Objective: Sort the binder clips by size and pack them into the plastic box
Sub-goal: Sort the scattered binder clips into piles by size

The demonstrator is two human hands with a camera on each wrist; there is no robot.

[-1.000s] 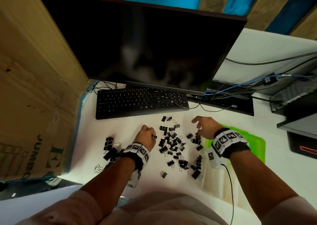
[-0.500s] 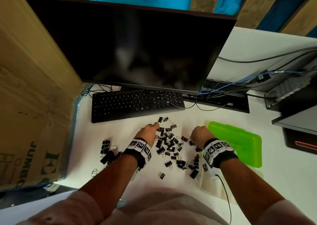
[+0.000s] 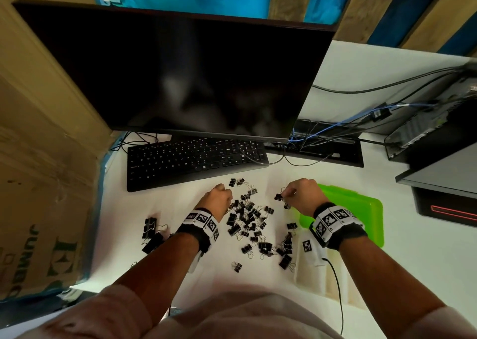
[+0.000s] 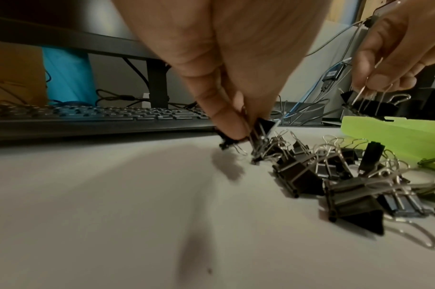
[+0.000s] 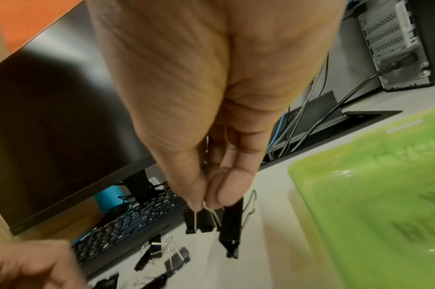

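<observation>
Several black binder clips (image 3: 247,220) lie scattered in a pile on the white desk, between my two hands. My left hand (image 3: 219,196) is at the pile's left edge and pinches small clips (image 4: 258,129) by their wire handles just above the desk. My right hand (image 3: 291,192) is raised at the pile's right edge and pinches the wire handles of a few clips (image 5: 211,219), which hang below its fingertips. A closed green plastic box (image 3: 361,209) lies to the right, partly under my right wrist. A separate group of larger clips (image 3: 151,232) sits to the left of my left forearm.
A black keyboard (image 3: 191,160) lies just beyond the clips, under a dark monitor (image 3: 180,75). Cables (image 3: 335,132) and a computer case (image 3: 433,129) fill the far right. A cardboard box (image 3: 38,183) borders the desk on the left.
My right hand has lifted from the pile with a few clips hanging from its fingers. My left hand has closed on clips at the pile's left edge.
</observation>
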